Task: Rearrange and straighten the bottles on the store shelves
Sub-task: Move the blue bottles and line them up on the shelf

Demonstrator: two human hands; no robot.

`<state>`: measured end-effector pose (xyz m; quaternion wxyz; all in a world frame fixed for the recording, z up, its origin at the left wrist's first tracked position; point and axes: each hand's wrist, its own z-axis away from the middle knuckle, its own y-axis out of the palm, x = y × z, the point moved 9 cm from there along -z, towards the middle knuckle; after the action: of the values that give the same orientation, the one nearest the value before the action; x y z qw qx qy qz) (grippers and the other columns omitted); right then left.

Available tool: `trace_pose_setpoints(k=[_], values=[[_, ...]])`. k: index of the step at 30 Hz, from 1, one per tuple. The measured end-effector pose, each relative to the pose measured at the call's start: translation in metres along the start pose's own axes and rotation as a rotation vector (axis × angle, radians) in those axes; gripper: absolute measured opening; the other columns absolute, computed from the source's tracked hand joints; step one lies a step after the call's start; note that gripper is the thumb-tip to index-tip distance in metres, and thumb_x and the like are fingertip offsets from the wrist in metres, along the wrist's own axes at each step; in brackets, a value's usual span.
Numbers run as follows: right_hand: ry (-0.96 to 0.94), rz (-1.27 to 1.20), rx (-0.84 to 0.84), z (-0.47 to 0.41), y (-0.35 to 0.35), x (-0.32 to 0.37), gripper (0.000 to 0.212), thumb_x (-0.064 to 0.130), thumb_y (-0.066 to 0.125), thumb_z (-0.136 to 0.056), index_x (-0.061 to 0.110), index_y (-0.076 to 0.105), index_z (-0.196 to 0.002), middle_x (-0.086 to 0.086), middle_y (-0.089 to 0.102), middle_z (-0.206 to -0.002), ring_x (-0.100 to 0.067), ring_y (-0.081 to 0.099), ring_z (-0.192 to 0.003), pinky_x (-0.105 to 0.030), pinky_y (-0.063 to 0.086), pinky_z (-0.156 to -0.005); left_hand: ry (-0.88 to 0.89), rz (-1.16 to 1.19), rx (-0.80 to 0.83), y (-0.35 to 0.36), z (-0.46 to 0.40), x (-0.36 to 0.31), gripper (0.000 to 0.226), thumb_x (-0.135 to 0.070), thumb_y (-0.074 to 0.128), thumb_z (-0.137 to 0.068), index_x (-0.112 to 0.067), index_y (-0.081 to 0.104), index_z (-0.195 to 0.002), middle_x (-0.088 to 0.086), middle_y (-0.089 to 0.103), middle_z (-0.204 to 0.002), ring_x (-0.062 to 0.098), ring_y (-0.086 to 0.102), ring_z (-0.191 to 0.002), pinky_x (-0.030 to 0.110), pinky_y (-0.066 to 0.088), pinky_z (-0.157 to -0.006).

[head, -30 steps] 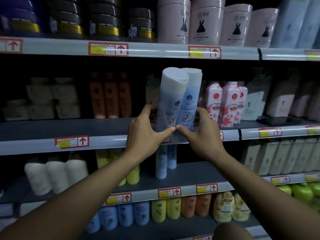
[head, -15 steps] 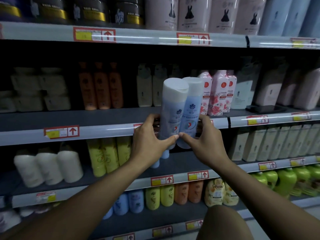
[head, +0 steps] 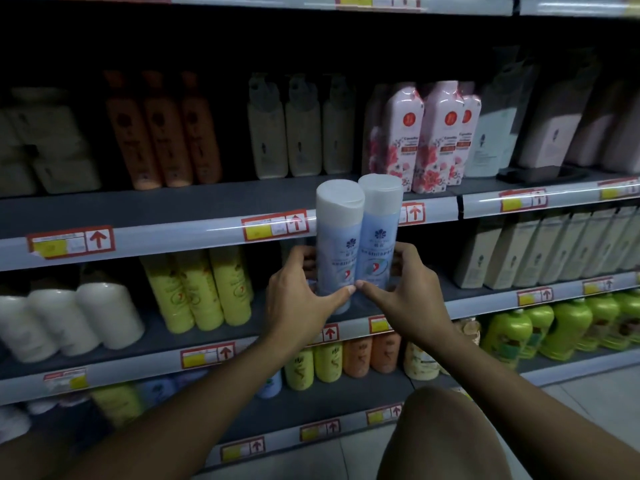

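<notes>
Left hand (head: pixel 300 299) and right hand (head: pixel 403 296) clasped around two blue bottles (head: pixel 356 244) held upright, side by side, above the lower shelf (head: pixel 491 301); likely rigid, smooth, slippery plastic, so best gripped low around the bodies.

Blue bottles' (head: pixel 356 251) bases hidden behind hands (head: pixel 304 303); price tags (head: pixel 275 225) blurred.

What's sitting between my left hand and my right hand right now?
In the head view, two blue bottles, side by side and upright, sit between the left hand and right hand, thumbs meeting in front.
</notes>
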<state>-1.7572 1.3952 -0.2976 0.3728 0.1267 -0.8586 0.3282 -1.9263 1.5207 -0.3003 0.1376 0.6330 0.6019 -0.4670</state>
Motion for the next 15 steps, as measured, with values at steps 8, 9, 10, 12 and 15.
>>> trace_pose_setpoints(k=[8, 9, 10, 12, 15], values=[[0.005, 0.061, 0.076, 0.004, 0.021, -0.045, 0.074, 0.031, 0.095, -0.071, 0.020, 0.054, -0.131, 0.017, 0.063, -0.112, 0.008, 0.057, -0.101, -0.005, 0.047, -0.078, -0.055, -0.037, 0.062, 0.034, 0.011, 0.036, 0.058, -0.051, 0.095, -0.065, -0.032, 0.065, -0.111, -0.020, 0.071, -0.105, -0.004, 0.068, -0.087, 0.011, 0.056, -0.067], [-0.004, 0.075, 0.085, 0.004, 0.024, -0.050, 0.072, 0.033, 0.094, -0.071, 0.020, 0.056, -0.131, 0.015, 0.066, -0.113, 0.004, 0.059, -0.102, -0.010, 0.049, -0.080, -0.076, -0.029, 0.061, 0.039, 0.011, 0.044, 0.059, -0.053, 0.094, -0.064, -0.031, 0.066, -0.111, -0.016, 0.074, -0.106, -0.001, 0.071, -0.089, 0.020, 0.060, -0.070], [-0.014, 0.089, 0.092, 0.003, 0.027, -0.056, 0.068, 0.035, 0.093, -0.071, 0.020, 0.059, -0.128, 0.011, 0.068, -0.115, -0.002, 0.063, -0.104, -0.018, 0.053, -0.082, -0.091, -0.023, 0.058, 0.044, 0.011, 0.052, 0.059, -0.055, 0.093, -0.063, -0.031, 0.067, -0.110, -0.014, 0.075, -0.106, 0.000, 0.071, -0.090, 0.027, 0.063, -0.072], [-0.019, 0.119, 0.105, 0.002, 0.034, -0.068, 0.059, 0.038, 0.091, -0.071, 0.018, 0.064, -0.120, 0.003, 0.071, -0.114, -0.013, 0.067, -0.103, -0.030, 0.055, -0.081, -0.115, -0.024, 0.053, 0.053, 0.011, 0.067, 0.061, -0.058, 0.093, -0.062, -0.031, 0.067, -0.110, -0.013, 0.075, -0.105, 0.002, 0.072, -0.089, 0.034, 0.064, -0.072], [0.013, 0.144, 0.132, 0.002, 0.045, -0.087, 0.058, 0.043, 0.089, -0.072, 0.016, 0.063, -0.117, -0.001, 0.071, -0.112, -0.016, 0.067, -0.100, -0.035, 0.057, -0.078, -0.140, -0.059, 0.054, 0.064, 0.010, 0.084, 0.062, -0.063, 0.089, -0.060, -0.032, 0.067, -0.110, -0.013, 0.075, -0.106, 0.004, 0.073, -0.091, 0.037, 0.064, -0.073]])
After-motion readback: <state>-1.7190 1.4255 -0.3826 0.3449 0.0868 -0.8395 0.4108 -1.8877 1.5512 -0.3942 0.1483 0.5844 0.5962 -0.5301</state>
